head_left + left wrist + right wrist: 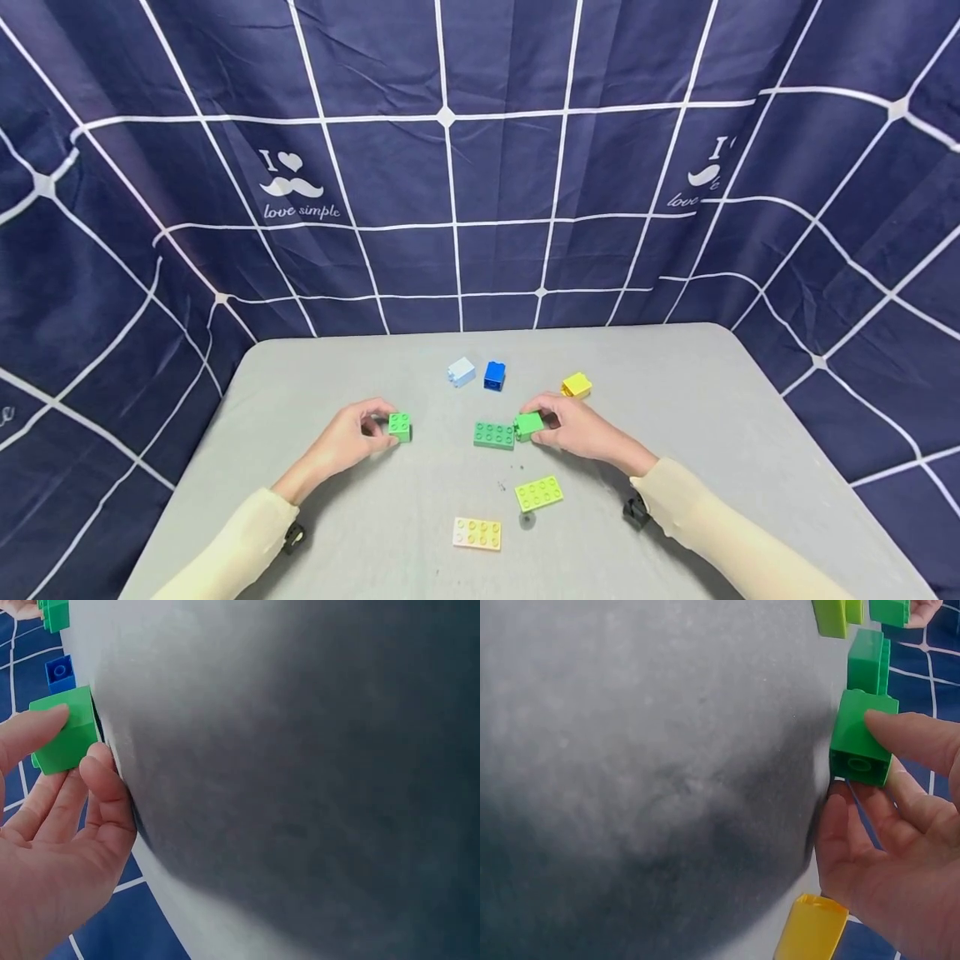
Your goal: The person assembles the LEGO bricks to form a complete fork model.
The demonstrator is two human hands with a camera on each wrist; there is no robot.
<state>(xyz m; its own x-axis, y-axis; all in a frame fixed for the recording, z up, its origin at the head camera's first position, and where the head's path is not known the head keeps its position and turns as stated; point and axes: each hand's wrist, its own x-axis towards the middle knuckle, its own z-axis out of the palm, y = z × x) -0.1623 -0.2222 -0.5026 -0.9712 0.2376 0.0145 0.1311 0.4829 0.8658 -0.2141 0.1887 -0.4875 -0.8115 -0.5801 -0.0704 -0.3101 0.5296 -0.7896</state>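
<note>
On the left of the table, my left hand (356, 433) pinches a small bright green building block (399, 426) whose studs face up. Thumb and fingers also grip that block in the left wrist view, where its smooth side shows. My right hand (576, 423) holds another green block (528, 426) on its side, studs toward the left. Its hollow underside (859, 763) faces the camera in the right wrist view. Just left of this block is a darker green eight-stud block (493, 435); whether the two touch I cannot tell.
Behind the hands lie a light blue block (461, 372), a dark blue block (494, 376) and a yellow block (577, 385). Closer to me are a lime block (539, 494) and a pale yellow block (477, 534) on the grey table (360, 550). A navy curtain (495, 167) surrounds the table's far sides.
</note>
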